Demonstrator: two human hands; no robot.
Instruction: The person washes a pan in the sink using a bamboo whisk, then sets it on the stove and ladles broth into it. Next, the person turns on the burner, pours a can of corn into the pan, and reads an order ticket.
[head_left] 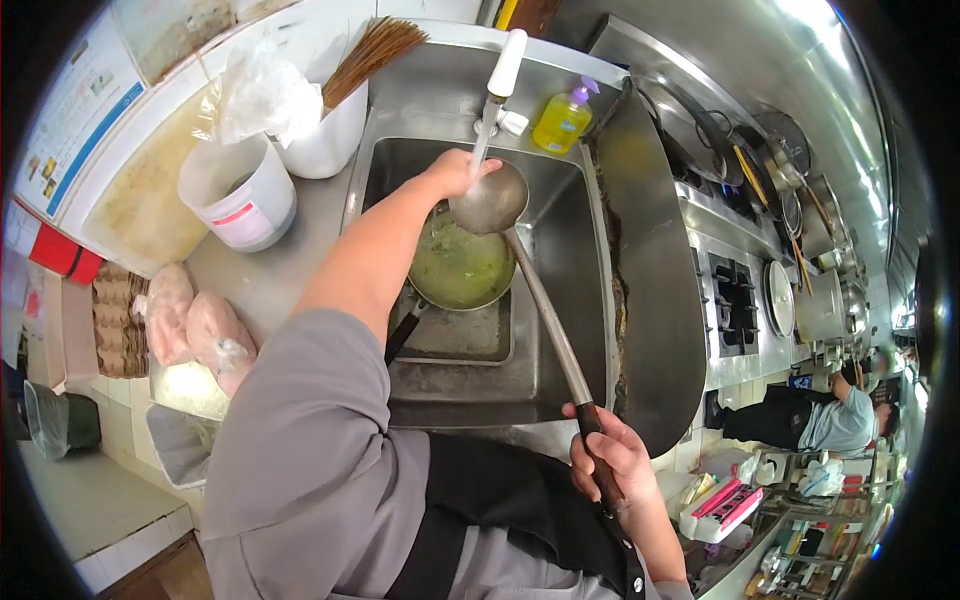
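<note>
A long-handled metal ladle (pixel 496 203) slants across the sink, its round bowl under the running tap. My right hand (pixel 612 462) is wrapped around the dark end of its handle, near the sink's front edge. At the bowl's upper left rim, my left hand (pixel 458 174) is curled against the ladle, with the water stream passing over it and some fingers hidden. Below the bowl, a frying pan (pixel 462 268) with greenish, cloudy water and food bits rests in the sink. Its black handle (pixel 402 335) points down to the left.
The sink (pixel 560 330) has a white-tipped tap (pixel 508 65) and a yellow soap bottle (pixel 562 122) behind it. To the left stand a white bucket (pixel 240 195) and bagged pale food (pixel 195 325). A metal partition (pixel 650 270) separates the stove (pixel 735 300). A person (pixel 830 420) stands farther right.
</note>
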